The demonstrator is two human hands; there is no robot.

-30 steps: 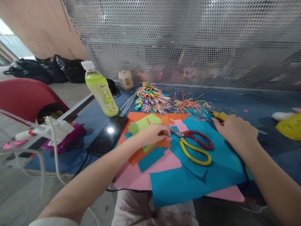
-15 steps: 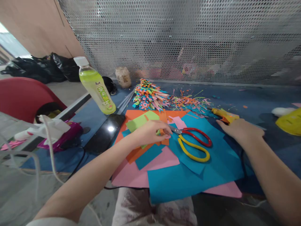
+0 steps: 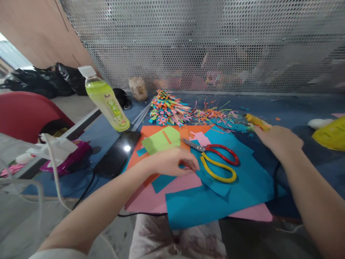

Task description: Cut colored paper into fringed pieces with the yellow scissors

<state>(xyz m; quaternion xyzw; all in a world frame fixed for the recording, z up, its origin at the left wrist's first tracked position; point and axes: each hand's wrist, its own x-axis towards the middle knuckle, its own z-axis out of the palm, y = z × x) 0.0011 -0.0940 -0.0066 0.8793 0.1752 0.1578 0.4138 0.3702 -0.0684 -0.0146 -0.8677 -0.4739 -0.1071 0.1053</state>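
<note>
A perforated metal screen (image 3: 175, 43) rises behind a blue table (image 3: 288, 108). Overlapping coloured paper sheets (image 3: 248, 183) cover the table's near part and overhang its edge. Beyond them stands a cone of multicoloured paper strips (image 3: 168, 109), with loose paper shreds (image 3: 215, 117) to its right. Red-and-yellow scissors (image 3: 204, 148) lie on the sheets, just beside the left hand (image 3: 178, 162). That hand's thumb and fingertips meet; whether they pinch anything cannot be told. The right hand (image 3: 283, 142), well apart, is clamped on a yellow glue gun (image 3: 257, 121).
</note>
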